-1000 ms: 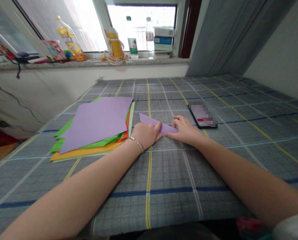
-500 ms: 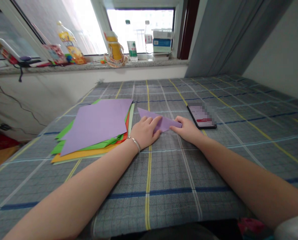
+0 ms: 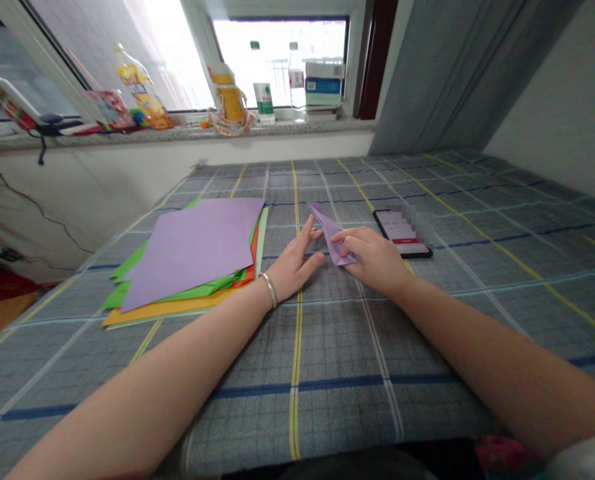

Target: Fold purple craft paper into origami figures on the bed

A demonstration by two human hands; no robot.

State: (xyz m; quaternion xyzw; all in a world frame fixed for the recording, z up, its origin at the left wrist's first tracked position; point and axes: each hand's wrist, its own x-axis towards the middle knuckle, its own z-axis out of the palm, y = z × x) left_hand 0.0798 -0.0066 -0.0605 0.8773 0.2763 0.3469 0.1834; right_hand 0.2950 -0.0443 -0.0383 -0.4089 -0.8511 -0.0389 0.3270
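A small folded purple paper is lifted off the checked bedsheet, and my right hand pinches its near end. My left hand lies beside it with fingers stretched out, the fingertips touching the paper's left side. A silver bracelet circles my left wrist.
A stack of coloured paper sheets, purple on top, lies to the left. A phone rests just right of my hands. Bottles and boxes line the windowsill. A grey curtain hangs at the right.
The folded purple paper was flat under both hands; now my right hand has turned and raised it on end, and my left hand has opened and slid off it.
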